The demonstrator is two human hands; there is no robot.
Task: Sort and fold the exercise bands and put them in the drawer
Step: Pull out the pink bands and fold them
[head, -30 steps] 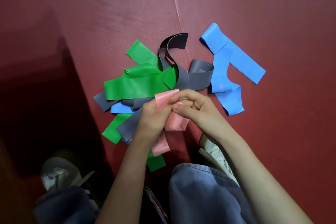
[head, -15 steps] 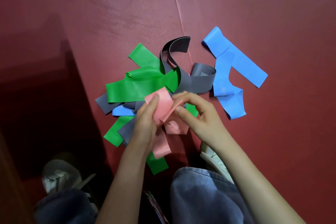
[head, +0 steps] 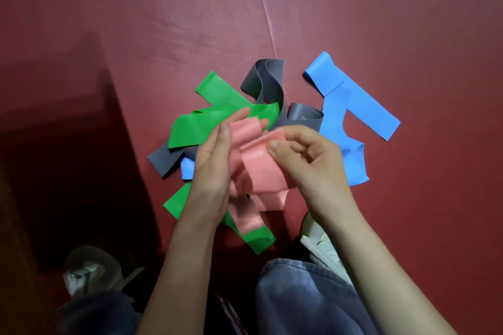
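Left hand: we log the left hand [head: 215,160] flat with straight fingers, its grip fully open; palm and fingers lie against the left side of the pink band [head: 261,168].
Right hand: the right hand [head: 307,155] has its grip closed, thumb and curled fingers pinching the pink band's upper fold.
Pink band: we see it held between both hands above the pile, its lower end overlapping a green strip.
Pile: green bands [head: 196,128] and grey bands [head: 268,81] overlap on the red mat [head: 136,35].
Blue bands: the blue bands [head: 353,106] lie just right of the pile, crossing.
Foreground: jeans [head: 299,294] and a pale shoe [head: 318,236].
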